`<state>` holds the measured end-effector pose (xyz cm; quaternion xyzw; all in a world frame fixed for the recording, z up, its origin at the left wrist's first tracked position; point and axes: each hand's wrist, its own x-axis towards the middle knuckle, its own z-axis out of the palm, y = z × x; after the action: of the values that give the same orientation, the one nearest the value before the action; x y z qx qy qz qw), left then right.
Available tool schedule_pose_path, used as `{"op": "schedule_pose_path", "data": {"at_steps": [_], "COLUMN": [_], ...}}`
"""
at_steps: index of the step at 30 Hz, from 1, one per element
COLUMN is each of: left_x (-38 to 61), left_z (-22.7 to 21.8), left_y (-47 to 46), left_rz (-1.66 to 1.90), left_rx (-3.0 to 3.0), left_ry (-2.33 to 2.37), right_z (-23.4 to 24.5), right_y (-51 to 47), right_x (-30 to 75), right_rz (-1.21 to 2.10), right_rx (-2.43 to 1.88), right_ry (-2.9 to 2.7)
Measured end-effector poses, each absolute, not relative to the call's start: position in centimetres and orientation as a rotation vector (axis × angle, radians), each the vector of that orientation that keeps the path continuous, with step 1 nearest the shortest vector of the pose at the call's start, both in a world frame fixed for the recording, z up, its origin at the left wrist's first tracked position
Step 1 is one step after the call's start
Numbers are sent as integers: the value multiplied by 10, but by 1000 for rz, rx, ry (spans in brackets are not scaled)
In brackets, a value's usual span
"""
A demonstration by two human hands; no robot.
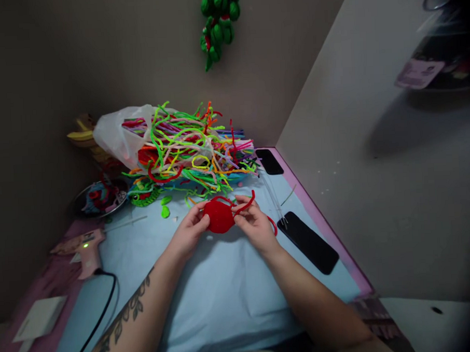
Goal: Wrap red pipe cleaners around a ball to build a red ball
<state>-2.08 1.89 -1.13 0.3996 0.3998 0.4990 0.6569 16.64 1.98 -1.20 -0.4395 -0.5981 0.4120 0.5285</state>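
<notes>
Between my two hands, just above the blue cloth [209, 291], is a round red piece of fuzzy pipe cleaner work [218, 216]. My left hand [192, 224] pinches its left edge, thumb on the near face. On the other side my right hand [254, 222] grips the right edge between thumb and fingers. A loose red pipe cleaner end [248, 202] sticks up past the right fingers, and another red length [273, 226] curves out beyond that hand. The far side of the red piece is hidden.
A big heap of coloured pipe cleaners [187, 147] spills from a plastic bag [120, 134] at the back. To the left are a pink glue gun [91, 252] with a lit green light, a bowl [121, 204] and a white adapter [42, 316]. Two phones, one nearer [308, 243], lie right.
</notes>
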Motion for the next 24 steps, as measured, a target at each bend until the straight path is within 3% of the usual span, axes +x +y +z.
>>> {"op": "schedule_pose_path", "data": {"at_steps": [24], "left_x": [-25], "left_z": [-4], "left_y": [18], "left_rz": [959], "left_rx": [857], "left_ry": [825], "right_z": [0], "right_y": [19], "right_x": [178], "right_rz": [911], "right_rx": [-1040], "right_ry": [-1761]}}
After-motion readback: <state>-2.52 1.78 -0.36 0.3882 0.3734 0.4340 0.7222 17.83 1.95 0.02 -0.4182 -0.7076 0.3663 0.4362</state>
